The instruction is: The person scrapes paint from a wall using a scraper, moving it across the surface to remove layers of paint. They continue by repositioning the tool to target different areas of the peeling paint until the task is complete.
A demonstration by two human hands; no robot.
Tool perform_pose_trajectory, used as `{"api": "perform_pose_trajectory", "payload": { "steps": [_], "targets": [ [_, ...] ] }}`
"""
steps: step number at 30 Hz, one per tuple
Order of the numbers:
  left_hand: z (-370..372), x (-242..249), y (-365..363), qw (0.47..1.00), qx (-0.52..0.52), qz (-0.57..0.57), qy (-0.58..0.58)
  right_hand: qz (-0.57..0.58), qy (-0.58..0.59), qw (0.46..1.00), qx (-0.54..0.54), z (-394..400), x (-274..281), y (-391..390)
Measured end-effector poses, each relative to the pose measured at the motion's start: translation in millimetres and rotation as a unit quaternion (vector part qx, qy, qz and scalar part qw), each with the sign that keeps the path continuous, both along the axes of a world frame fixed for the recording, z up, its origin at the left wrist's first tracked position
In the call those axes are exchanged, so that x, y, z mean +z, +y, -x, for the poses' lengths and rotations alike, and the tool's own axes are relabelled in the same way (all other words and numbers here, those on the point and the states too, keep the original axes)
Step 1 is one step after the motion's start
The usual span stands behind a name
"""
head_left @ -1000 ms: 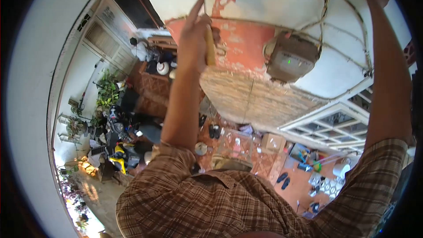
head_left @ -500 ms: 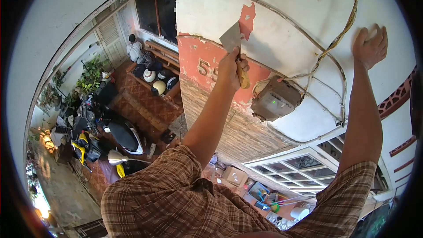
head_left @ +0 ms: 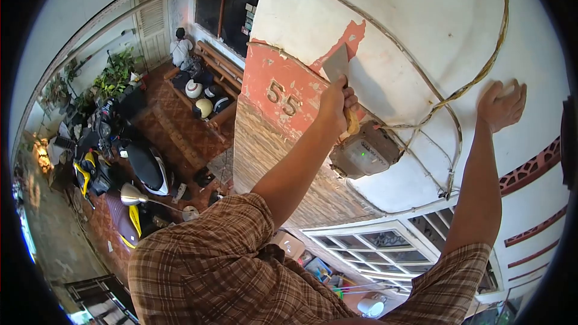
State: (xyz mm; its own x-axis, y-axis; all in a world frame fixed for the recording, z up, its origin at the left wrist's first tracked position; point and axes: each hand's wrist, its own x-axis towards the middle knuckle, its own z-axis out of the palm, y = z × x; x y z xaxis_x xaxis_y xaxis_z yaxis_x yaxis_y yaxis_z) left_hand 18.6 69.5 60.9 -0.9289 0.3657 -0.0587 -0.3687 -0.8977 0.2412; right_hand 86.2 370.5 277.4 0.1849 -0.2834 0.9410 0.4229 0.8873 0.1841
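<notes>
I count two hands up on the wall, one scraper, one grey box with a single green light, and two brass digits, both fives, on the red band of paint below. My left hand is wrapped tight around the scraper's wooden handle, fingers curled shut with the thumb folded over them, so no gap shows between them. The metal blade sticks up out of that fist and lies against the wall right at the edge where a red patch shows through the white paint. My right hand is well apart from it, off to the side, laid flat on the white plaster with the palm down; the fingers look loosely open and slightly spread, holding nothing, only pressing the surface. Between the two hands one cable runs across the wall and curves down toward the grey box, which sits just below my left fist. Thinner wires branch off near the box, though I cannot count them surely. Far below I make out one white and one yellow scooter parked on the tiled floor.
</notes>
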Motion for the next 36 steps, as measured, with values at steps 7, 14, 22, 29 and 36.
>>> {"api": "perform_pose_trajectory", "payload": {
  "steps": [7, 14, 22, 29, 36],
  "targets": [
    [2, 0, 14, 1.0, 0.02, -0.005, -0.013, 0.009, -0.004, 1.0, -0.004, -2, -2, -2],
    [9, 1, 10, 0.999, 0.029, -0.007, 0.018, 0.023, -0.009, 1.0, 0.006, -2, -2, -3],
    [3, 7, 15, 1.0, 0.028, 0.009, -0.007, 0.024, -0.011, 0.999, 0.02, -1, -2, -3],
    [13, 13, 11, 0.999, 0.052, -0.001, -0.01, 0.022, -0.014, 1.0, 0.009, -2, -2, 0],
    [18, 12, 9, 0.998, 0.049, -0.029, -0.006, 0.014, -0.013, 1.0, 0.01, 2, 2, 2]
  ]
}}
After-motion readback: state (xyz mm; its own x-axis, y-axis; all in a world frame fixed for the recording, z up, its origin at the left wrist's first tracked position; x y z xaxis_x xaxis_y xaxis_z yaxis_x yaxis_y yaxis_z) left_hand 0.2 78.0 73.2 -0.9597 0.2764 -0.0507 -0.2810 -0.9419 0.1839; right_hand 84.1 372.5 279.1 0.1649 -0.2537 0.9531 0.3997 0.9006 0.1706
